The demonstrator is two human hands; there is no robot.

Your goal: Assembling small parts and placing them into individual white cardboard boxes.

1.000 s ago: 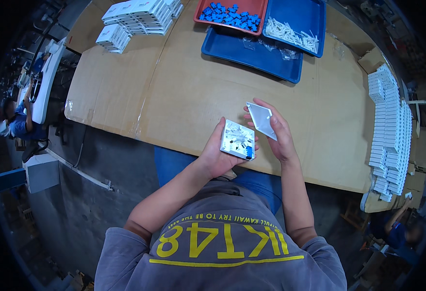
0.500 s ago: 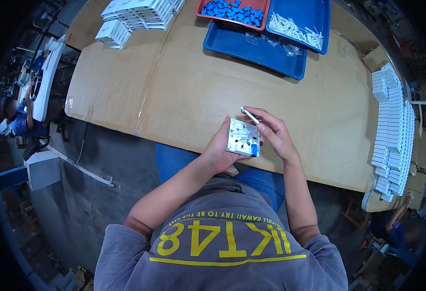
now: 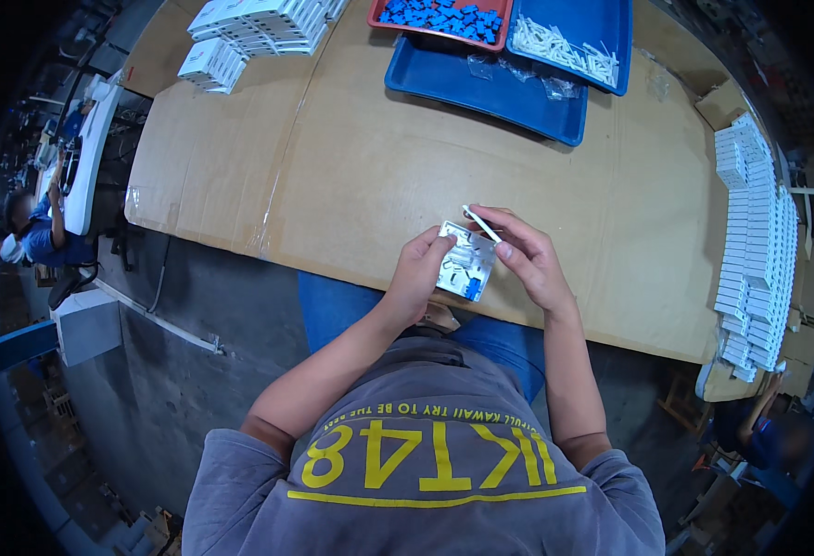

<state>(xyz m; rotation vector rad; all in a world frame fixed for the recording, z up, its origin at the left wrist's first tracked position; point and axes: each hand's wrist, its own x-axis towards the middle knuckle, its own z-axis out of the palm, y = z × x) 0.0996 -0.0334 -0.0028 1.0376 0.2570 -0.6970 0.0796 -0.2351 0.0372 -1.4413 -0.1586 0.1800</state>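
Observation:
My left hand (image 3: 414, 281) grips a shallow white square plastic case (image 3: 460, 262) by its left side, thumb over the upper corner. The case's inner face is turned up, showing small dark and clear details inside. A small blue piece (image 3: 473, 288) sits at its lower right corner. My right hand (image 3: 534, 267) pinches a thin white flat-looking part (image 3: 482, 224) between thumb and fingers, slanted over the case's upper right edge. Whether that part touches the case I cannot tell. Both hands are above the table's near edge.
On the cardboard-covered table (image 3: 361, 176), a red tray (image 3: 375, 18) holds blue pieces. A blue tray (image 3: 624, 56) of white sticks overlaps another blue tray (image 3: 453, 88) with clear plastic scraps. White cases are stacked far left (image 3: 259, 32) and right (image 3: 750, 250). Other people work at both sides.
My left hand has shifted its grip, its thumb now over the case's upper corner. The case has turned slightly and moved a little right, closer to my right hand.

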